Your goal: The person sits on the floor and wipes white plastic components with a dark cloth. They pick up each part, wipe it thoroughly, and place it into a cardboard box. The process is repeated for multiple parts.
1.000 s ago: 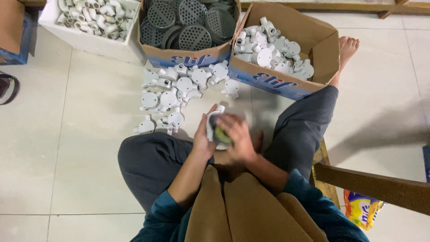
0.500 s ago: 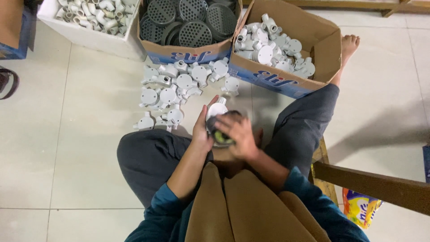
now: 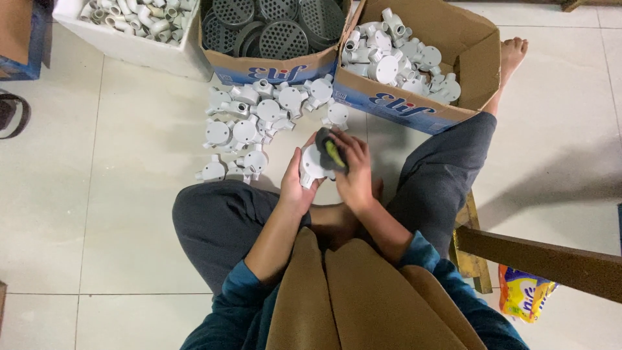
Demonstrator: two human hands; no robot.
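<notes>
Right carton (image 3: 476, 71): white junction boxes (image 3: 395, 61). Middle carton (image 3: 272, 70): grey perforated discs (image 3: 282, 39).

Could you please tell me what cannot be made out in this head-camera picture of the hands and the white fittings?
- Dark pad in the right hand: the fingers cover most of it, so its shape is unclear.
- White fitting in the left hand: its far side is hidden by pad and palm.
- Box of grey perforated discs: cut off by the top edge.
- Yellow packet: partly hidden behind the wooden bar.
</notes>
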